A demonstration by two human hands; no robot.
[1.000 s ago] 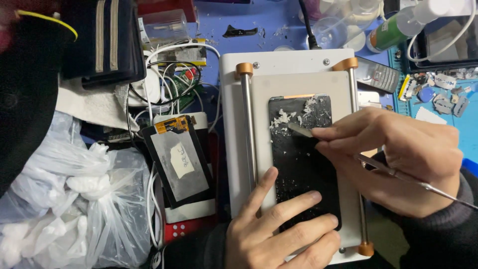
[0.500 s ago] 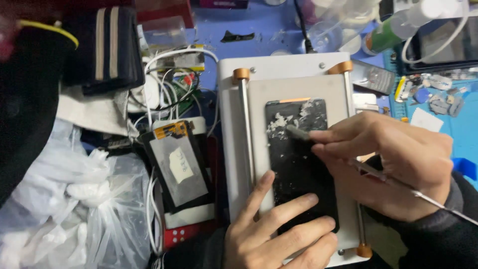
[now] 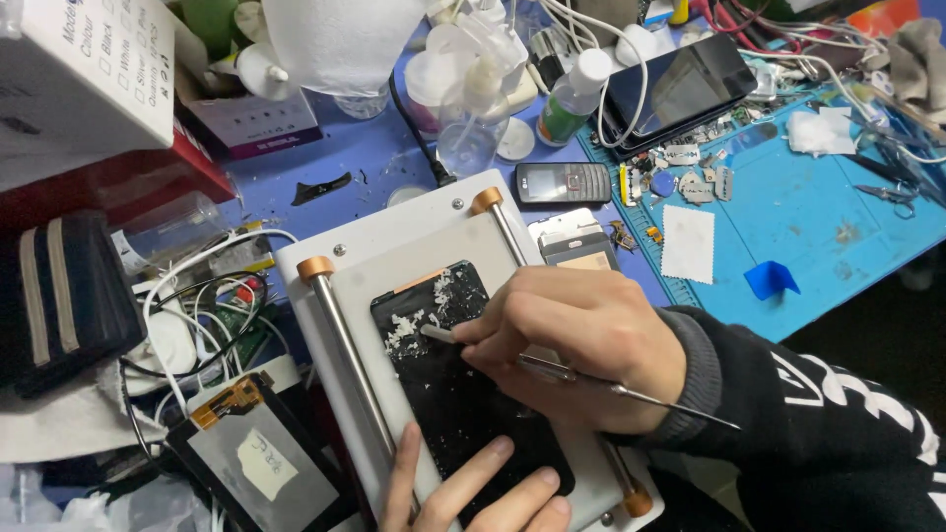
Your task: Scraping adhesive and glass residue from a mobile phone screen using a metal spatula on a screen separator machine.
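Observation:
A black phone screen panel (image 3: 453,394) lies on a white heating plate (image 3: 394,246) with two metal rails and copper-coloured knobs. White glue residue (image 3: 419,315) covers the panel's upper part. My right hand (image 3: 581,345) grips a thin metal scraper tool (image 3: 552,369), its flat tip touching the residue. My left hand (image 3: 473,493) presses its fingers flat on the panel's lower end, holding it down.
Another dark screen with an orange flex (image 3: 251,458) lies left of the plate, beside tangled cables (image 3: 197,305). Behind stand spray bottles (image 3: 473,108), a small keypad phone (image 3: 562,182) and a black smartphone (image 3: 680,89). A blue mat (image 3: 838,217) with blades and a white cloth lies right.
The camera has swung up and right, so the plate now sits tilted and lower in view. My right hand's scraper stays at the residue; my left hand stays on the panel.

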